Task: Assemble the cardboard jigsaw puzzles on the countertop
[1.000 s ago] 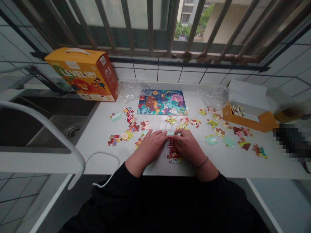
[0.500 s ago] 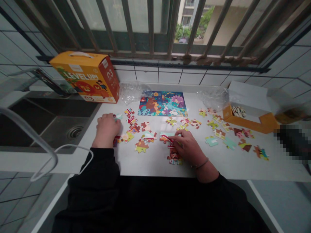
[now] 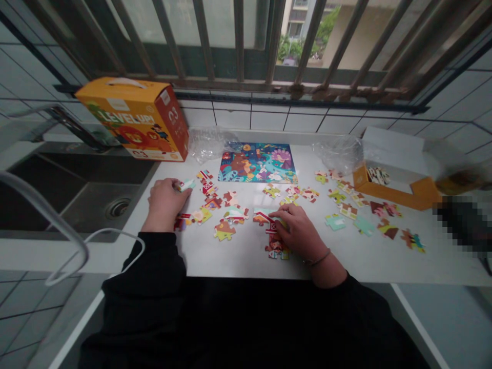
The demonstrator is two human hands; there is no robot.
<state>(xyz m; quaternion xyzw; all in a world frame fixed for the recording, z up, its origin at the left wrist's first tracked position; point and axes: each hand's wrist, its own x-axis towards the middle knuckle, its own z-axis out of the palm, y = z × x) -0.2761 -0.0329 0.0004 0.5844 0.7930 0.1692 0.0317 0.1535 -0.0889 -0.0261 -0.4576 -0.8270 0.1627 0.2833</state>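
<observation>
My left hand (image 3: 163, 202) is at the left of the counter, its thumb and fingers closed around the edge of a pale green puzzle piece (image 3: 187, 184). Beside its wrist lies a red and purple puzzle piece (image 3: 183, 221). My right hand (image 3: 302, 228) bends over a small group of joined puzzle pieces (image 3: 274, 244), with thumb and index finger gripping its upper right part. That part is partly covered by the fingers. Between the hands lie loose pieces, among them a green and white one (image 3: 236, 214) and a brown and yellow one (image 3: 224, 230).
A finished animal picture (image 3: 258, 163) lies at the back of the white counter (image 3: 230, 261). An orange box (image 3: 132, 120) stands beside the sink (image 3: 103, 205). Crumpled clear plastic (image 3: 340, 154) and an open orange carton (image 3: 400, 192) are at the right, near more loose pieces (image 3: 363, 225).
My left hand has shifted slightly left, uncovering more of the red and purple piece by its wrist. My right hand stays almost where it was on the joined pieces.
</observation>
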